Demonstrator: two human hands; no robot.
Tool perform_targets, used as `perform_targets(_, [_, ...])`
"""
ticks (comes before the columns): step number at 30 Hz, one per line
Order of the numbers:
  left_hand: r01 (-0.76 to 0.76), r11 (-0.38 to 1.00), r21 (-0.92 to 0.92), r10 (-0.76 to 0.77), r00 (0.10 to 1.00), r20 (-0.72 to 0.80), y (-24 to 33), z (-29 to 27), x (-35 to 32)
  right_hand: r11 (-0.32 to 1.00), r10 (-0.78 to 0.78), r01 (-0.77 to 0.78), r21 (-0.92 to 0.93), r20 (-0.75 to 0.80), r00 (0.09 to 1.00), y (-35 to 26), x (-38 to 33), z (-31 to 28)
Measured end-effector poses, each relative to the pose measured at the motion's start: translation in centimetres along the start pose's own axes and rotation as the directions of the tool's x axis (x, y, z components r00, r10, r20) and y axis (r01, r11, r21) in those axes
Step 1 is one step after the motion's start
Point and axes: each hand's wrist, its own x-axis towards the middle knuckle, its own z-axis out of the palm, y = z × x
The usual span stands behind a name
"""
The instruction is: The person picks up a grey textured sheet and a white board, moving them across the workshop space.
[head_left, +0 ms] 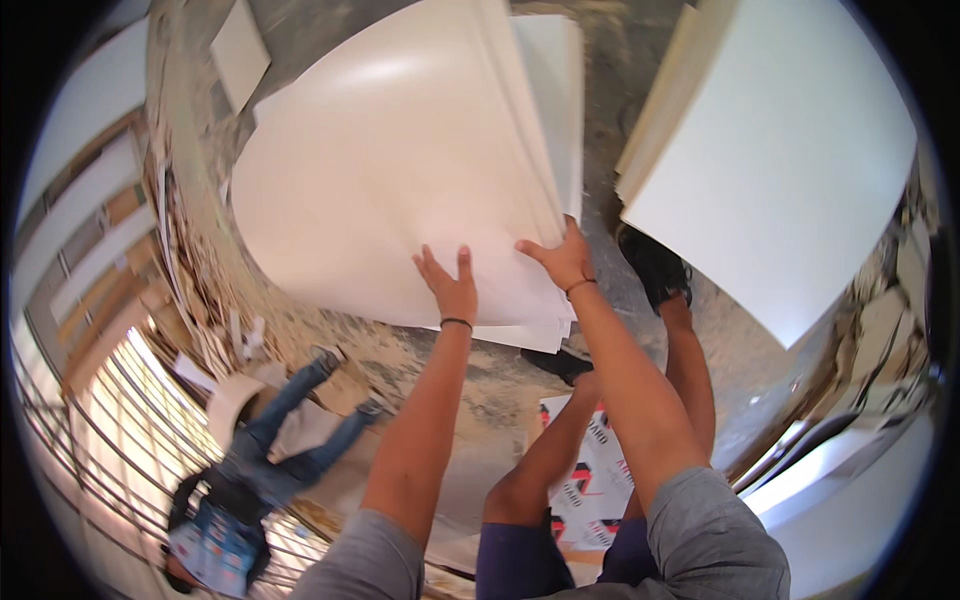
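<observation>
A stack of large thin white sheets (350, 180) lies in front of me, its top sheet bulging in a curve. My left hand (452, 290) rests on that sheet near its close edge, fingers spread and holding nothing. To its right, my right hand (565, 260) grips the stack at its right edge. Its thumb lies across the top face, and the other fingers are partly hidden past the edge. More white sheets (555, 90) show beneath, sticking out on the right.
Another stack of white sheets (780, 170) stands to the right, close to my shoe (655, 265). A printed board (590, 480) lies between my legs. At lower left is another person (250, 460) by metal bars (110, 430). Scraps (195, 300) litter the dusty floor's left side.
</observation>
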Motion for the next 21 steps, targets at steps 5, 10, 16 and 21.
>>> perform_targets(5, [0.051, 0.998, -0.035, -0.052, 0.998, -0.046, -5.4, 0.7, 2.3, 0.993, -0.01, -0.005, 0.12, 0.122, 0.992, -1.7, -0.9, 0.0])
perform_targets(10, [0.014, 1.0, -0.003, -0.014, 0.998, -0.064, -4.0, 3.3, -0.2, 0.982, 0.0, -0.024, 0.185, 0.13, 0.992, -2.1, -2.0, 0.2])
perform_targets(16, [-0.018, 0.999, -0.048, 0.013, 0.996, -0.093, -2.4, 2.0, -3.2, 0.99, 0.018, -0.059, 0.125, 0.312, 0.95, -2.7, -2.8, -0.9])
perform_targets(21, [-0.029, 0.953, -0.302, -0.091, 0.923, -0.374, -6.8, -1.9, -6.4, 0.985, -0.155, 0.101, 0.141, 0.455, 0.877, -8.3, -7.5, -2.2])
